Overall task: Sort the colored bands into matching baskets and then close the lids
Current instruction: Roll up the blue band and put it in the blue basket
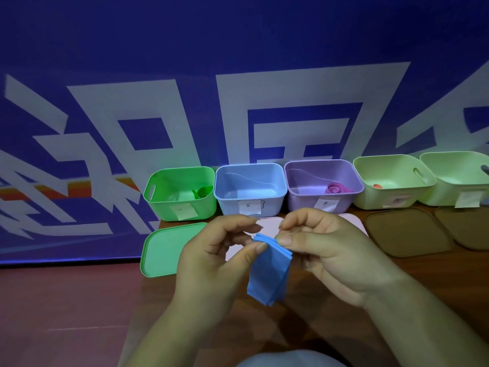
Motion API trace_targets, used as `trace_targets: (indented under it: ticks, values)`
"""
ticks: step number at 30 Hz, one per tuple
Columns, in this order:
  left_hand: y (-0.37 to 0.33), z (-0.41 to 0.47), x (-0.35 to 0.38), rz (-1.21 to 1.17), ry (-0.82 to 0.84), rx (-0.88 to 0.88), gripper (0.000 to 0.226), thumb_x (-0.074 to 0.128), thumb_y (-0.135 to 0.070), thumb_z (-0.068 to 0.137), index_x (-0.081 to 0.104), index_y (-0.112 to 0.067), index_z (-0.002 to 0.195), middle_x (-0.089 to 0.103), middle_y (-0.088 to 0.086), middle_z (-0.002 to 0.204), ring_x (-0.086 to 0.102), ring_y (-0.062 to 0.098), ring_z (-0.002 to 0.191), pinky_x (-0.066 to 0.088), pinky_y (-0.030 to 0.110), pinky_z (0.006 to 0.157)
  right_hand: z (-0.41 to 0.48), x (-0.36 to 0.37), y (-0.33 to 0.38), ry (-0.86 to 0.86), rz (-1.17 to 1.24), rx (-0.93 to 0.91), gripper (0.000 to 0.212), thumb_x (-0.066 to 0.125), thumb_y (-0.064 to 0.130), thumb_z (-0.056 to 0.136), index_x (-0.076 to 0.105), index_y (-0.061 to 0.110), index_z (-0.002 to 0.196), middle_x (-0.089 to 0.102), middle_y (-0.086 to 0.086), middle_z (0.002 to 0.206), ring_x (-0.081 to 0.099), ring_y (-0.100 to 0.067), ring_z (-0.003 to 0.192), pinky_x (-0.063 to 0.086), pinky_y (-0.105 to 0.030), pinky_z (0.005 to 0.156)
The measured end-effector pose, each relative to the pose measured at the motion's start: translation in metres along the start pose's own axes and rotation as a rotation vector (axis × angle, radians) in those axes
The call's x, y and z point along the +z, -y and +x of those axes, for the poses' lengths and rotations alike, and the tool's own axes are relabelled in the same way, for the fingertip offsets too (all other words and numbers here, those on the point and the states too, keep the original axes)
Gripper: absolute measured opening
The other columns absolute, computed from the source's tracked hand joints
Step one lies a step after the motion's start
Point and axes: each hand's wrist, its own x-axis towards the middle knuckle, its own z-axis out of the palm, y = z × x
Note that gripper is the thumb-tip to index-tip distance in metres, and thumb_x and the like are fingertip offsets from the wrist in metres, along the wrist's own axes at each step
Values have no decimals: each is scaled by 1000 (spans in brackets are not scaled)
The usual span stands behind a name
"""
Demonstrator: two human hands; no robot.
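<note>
Both hands, left hand [219, 250] and right hand [325, 250], pinch the blue band's [268, 274] folded top; it looks soft, light, floppy below.

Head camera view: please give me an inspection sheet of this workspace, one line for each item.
Surface: brown wooden table, bearing baskets and lids.
Job's things: green plastic basket holds a rolled green band; blue plastic basket, no band seen inside; purple plastic basket holds a rolled pink-purple band; two pale green baskets, the one beside the purple basket with a small orange thing. All open. Green lid, pale pink lid and two brown lids lie flat in front.
Clutter: nothing seen.
Grippers: left hand and right hand both pinch a folded blue band above the table.
Cables: nothing seen.
Surroundings: blue banner with white shapes behind; reddish floor at left.
</note>
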Motion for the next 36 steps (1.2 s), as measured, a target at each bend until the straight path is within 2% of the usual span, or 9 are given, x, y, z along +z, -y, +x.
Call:
trace_targets:
  ticks: [5, 9, 13, 17, 21, 24, 31, 33, 36]
  values:
    - [4, 7, -2, 21, -25, -9, 31, 78, -12, 69, 68, -33, 89, 72, -10, 81, 68, 10, 76, 54, 21, 74, 4, -2, 5, 27, -101, -86, 17, 74, 11, 67, 75, 24, 78, 72, -3, 79, 66, -12, 74, 52, -22, 66]
    - [4, 18, -4, 20, -22, -8, 26, 77, -15, 71, 68, -31, 90, 71, -8, 82, 67, 12, 78, 54, 24, 76, 6, -5, 17, 0, -482, -316, 29, 82, 12, 67, 73, 29, 89, 74, 1, 92, 70, -13, 86, 56, -24, 77]
    - [-3, 33, -5, -71, -12, -8, 20, 77, -14, 74, 69, -25, 88, 70, -1, 84, 67, 17, 81, 53, 30, 78, 13, -1, 29, -46, -700, -442, 33, 80, 5, 78, 71, 33, 91, 72, 8, 90, 68, -11, 81, 55, -25, 76]
    - [-14, 51, -5, -104, 17, 10, 23, 80, -5, 77, 69, -23, 87, 70, -1, 84, 67, 18, 80, 56, 37, 77, 20, 3, 45, -70, -642, -481, 26, 78, 4, 80, 73, 27, 89, 73, 3, 87, 69, -14, 80, 57, -28, 75]
    - [-26, 65, -8, -103, 69, 41, 15, 74, -13, 76, 69, -21, 88, 70, 1, 84, 67, 26, 78, 58, 56, 75, 22, 6, 59, -100, -574, -470, 18, 75, 7, 83, 74, 25, 86, 74, 2, 83, 71, -16, 80, 61, -37, 76]
    - [-33, 70, -9, -60, 98, 79, 16, 73, -14, 77, 69, -24, 89, 70, -3, 84, 67, 20, 80, 59, 45, 78, 23, 9, 64, -121, -458, -421, 17, 72, 3, 84, 73, 21, 83, 72, -3, 77, 70, -20, 75, 61, -41, 77]
    - [-33, 67, -9, 58, 178, 128, 20, 68, -15, 87, 69, -32, 97, 68, -9, 83, 66, 13, 81, 54, 25, 75, 18, 9, 64, -127, -317, -361, 19, 68, -2, 86, 72, 17, 85, 73, -2, 77, 70, -13, 73, 54, -22, 65]
    - [-33, 63, -9, 64, 172, 136, 20, 67, -15, 85, 70, -31, 97, 70, -12, 84, 67, 12, 81, 55, 26, 76, 17, 7, 60, -132, -302, -346, 19, 69, -2, 85, 72, 18, 85, 73, -3, 80, 70, -13, 75, 54, -23, 66]
    - [-29, 58, -7, 41, 180, 127, 20, 71, -20, 83, 74, -33, 98, 72, -10, 87, 69, 17, 83, 59, 39, 77, 14, 4, 54, -162, -307, -334, 20, 71, -2, 83, 72, 18, 87, 75, -8, 91, 70, -16, 81, 56, -28, 69]
